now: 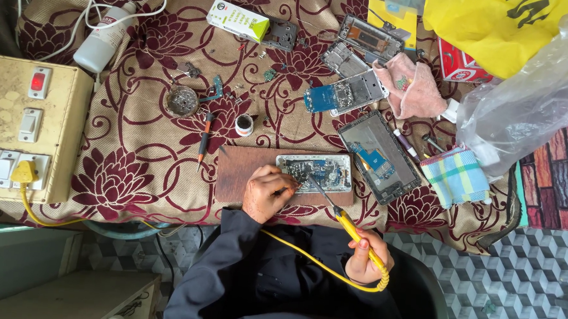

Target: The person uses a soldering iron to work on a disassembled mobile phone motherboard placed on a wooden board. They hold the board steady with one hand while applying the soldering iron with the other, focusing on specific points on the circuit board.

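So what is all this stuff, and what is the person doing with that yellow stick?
This one picture comes from a camera on the person's head, looking down. You see two bare hands, no machine. The right hand holds a yellow soldering iron with a yellow cord; its tip points at an opened phone lying on a brown board. The left hand rests on that phone's edge. They sit on a flowered cloth. Around lie more phone parts, a pink rag, a white bottle and a switch box.
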